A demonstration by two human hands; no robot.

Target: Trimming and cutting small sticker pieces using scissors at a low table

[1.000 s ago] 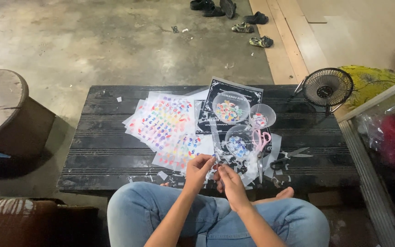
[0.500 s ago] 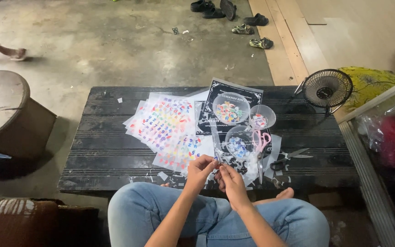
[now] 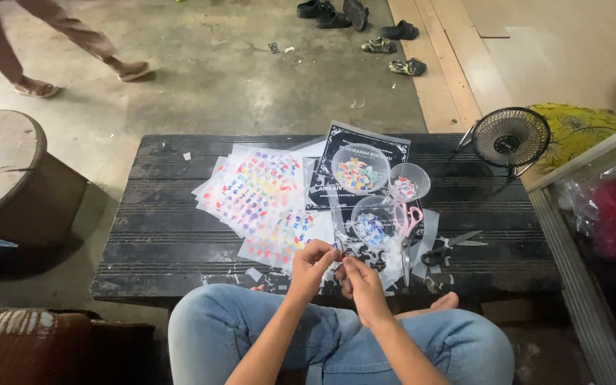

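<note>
Both hands meet at the near edge of the dark slatted table (image 3: 158, 214): the left hand (image 3: 313, 262) and right hand (image 3: 359, 279) pinch together on what seems a tiny sticker piece (image 3: 338, 255), too small to identify. It could slip and vanish among the paper scraps (image 3: 254, 274) below. The fingertips hide the piece's shape and colour.

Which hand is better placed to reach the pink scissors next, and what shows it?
Probably the right hand: it sits just below the pink scissors, on their side of the table. The left hand lies farther over, nearer the sticker sheets.
</note>
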